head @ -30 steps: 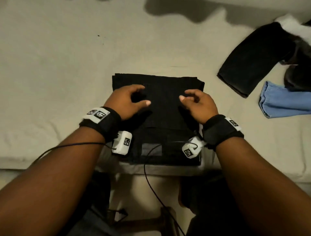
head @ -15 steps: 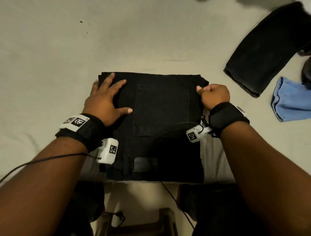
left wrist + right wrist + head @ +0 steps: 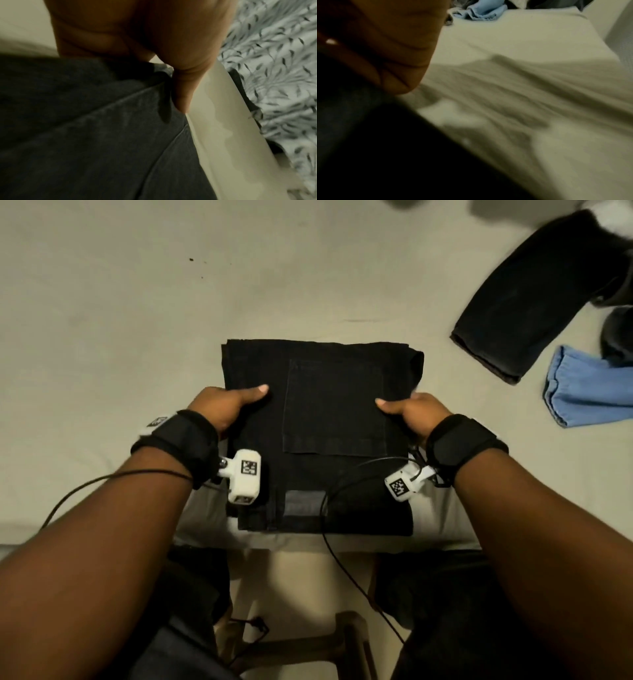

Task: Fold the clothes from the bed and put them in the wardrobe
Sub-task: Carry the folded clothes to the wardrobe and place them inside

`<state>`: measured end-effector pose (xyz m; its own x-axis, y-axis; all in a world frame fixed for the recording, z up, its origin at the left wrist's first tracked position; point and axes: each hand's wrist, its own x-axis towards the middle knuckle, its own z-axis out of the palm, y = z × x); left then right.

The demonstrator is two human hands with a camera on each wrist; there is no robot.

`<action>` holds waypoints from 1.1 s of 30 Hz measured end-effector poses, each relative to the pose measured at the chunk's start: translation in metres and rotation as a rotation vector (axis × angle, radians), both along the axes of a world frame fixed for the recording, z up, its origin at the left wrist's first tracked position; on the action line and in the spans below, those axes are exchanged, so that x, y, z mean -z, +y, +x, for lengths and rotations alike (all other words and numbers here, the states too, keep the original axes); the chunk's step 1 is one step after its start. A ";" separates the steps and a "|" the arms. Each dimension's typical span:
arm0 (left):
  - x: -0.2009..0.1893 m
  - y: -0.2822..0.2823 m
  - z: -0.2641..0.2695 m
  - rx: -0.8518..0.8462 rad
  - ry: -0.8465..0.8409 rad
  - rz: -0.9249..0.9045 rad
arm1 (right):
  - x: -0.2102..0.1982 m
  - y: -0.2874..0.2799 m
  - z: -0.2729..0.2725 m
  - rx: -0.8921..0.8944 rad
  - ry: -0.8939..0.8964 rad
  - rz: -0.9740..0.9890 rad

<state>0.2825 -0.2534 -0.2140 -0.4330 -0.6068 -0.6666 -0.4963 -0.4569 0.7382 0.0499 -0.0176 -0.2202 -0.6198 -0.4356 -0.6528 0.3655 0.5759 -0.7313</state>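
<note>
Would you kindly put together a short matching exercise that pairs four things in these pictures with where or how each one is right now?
Things:
1. folded black jeans
2. light blue garment
3. left hand
4. unfolded black trouser leg

Places or states:
A. lying loose at the far right edge of the bed
B. stretched out diagonally at the upper right
C. gripping the left edge of the folded stack
D. lying square at the near edge of the bed, back pocket up

Pairs: 1-D, 2-A, 3-C, 4-B
</note>
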 end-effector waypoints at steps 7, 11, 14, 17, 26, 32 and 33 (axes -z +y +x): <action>-0.074 0.002 0.001 -0.049 0.348 -0.273 | -0.070 0.014 0.015 0.100 0.510 -0.316; -0.119 0.011 0.025 -0.097 0.522 -0.548 | -0.120 0.030 0.025 0.246 0.639 -0.479; -0.110 0.023 0.053 -0.041 0.428 -0.749 | -0.107 0.058 0.031 0.330 0.376 -0.540; -0.070 0.035 0.096 0.420 0.171 -0.958 | -0.077 0.094 0.045 0.104 0.192 -0.229; -0.010 0.071 0.161 0.514 -0.350 -0.546 | -0.025 0.154 0.080 -0.394 0.397 0.523; -0.004 0.106 0.142 0.413 -0.340 -0.510 | -0.026 0.150 0.122 -0.208 0.407 0.453; -0.005 0.106 0.140 0.418 -0.352 -0.506 | -0.024 0.151 0.122 -0.196 0.446 0.431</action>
<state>0.4224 -0.1471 -0.2088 -0.5073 -0.7083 -0.4909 -0.8002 0.1756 0.5735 0.1721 0.1337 -0.1958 -0.8074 -0.3242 -0.4930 -0.0611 0.8769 -0.4767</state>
